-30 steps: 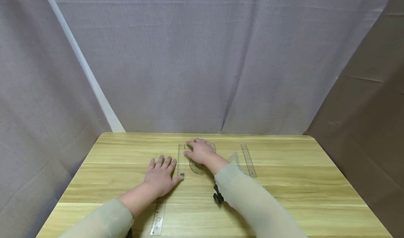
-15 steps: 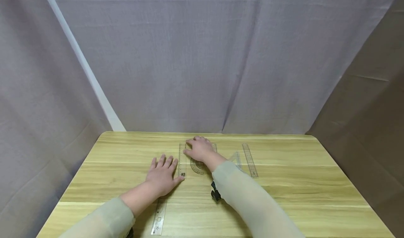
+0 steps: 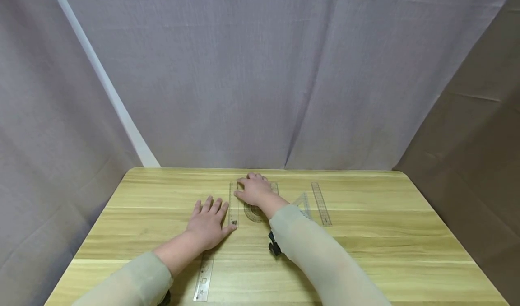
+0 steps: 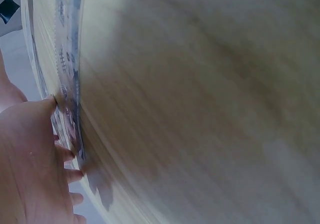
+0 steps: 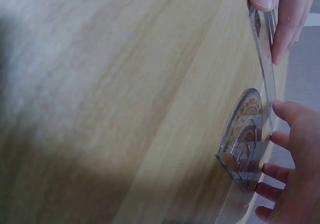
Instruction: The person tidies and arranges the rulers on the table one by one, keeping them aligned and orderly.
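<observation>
A clear ruler (image 3: 233, 204) lies lengthwise on the table between the hands. My left hand (image 3: 207, 227) is spread flat to its left, thumb at the ruler's near end. My right hand (image 3: 255, 191) reaches across to the far end; in the right wrist view its thumb and index finger touch the ruler's edge, fingers fairly straight. A clear protractor (image 5: 244, 134) lies just right of this ruler, partly under the right hand in the head view. Another clear ruler (image 3: 203, 279), with cut-out shapes, lies near the left wrist, its far part hidden by that hand.
To the right lie a clear set square (image 3: 304, 202), partly behind the right sleeve, and a further clear ruler (image 3: 322, 204). A clear strip (image 3: 275, 187) shows beyond the right hand. The wooden table (image 3: 390, 252) ends at a grey curtain (image 3: 243, 71).
The head view has shifted slightly. Both hands keep almost the same place by the middle ruler, and the right forearm has moved a little to the left.
</observation>
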{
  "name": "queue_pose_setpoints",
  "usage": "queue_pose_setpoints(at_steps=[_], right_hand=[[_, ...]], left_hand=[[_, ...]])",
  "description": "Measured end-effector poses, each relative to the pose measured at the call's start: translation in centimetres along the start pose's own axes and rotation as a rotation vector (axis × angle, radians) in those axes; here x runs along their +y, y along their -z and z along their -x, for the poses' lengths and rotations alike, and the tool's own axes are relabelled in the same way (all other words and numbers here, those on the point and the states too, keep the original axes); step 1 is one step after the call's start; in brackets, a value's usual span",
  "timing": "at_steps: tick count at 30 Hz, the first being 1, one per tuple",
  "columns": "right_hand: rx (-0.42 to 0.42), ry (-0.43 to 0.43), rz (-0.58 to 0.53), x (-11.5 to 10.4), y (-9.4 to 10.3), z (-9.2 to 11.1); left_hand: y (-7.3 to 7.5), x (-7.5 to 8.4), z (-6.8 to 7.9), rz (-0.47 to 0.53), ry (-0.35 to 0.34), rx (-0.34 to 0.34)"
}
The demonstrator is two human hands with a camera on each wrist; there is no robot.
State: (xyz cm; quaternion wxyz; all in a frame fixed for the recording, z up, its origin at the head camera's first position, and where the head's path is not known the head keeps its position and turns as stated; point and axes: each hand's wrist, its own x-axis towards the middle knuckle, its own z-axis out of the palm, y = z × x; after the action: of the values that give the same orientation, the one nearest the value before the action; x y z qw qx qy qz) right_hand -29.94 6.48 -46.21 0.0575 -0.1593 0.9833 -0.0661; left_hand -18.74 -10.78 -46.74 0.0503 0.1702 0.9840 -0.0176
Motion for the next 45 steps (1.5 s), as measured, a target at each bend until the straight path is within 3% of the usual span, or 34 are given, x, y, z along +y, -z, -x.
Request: queue_pose_setpoints(at_steps=[21,33,45], right_hand=[[-0.012,-0.029,-0.001,-0.2,0.2,0.1],[0.004,-0.078,-0.102,0.1,1.0,0.1],[0.104,-0.112,-0.239,1.1,0.6,0.1]], left_hand=[[0.1,0.0,0.1,-0.003,-0.014,0.001],[-0.1,0.3,-0.1,-0.003,-0.025,0.007],[-0.1,0.6,0.0,-0.019,-0.035,0.01]])
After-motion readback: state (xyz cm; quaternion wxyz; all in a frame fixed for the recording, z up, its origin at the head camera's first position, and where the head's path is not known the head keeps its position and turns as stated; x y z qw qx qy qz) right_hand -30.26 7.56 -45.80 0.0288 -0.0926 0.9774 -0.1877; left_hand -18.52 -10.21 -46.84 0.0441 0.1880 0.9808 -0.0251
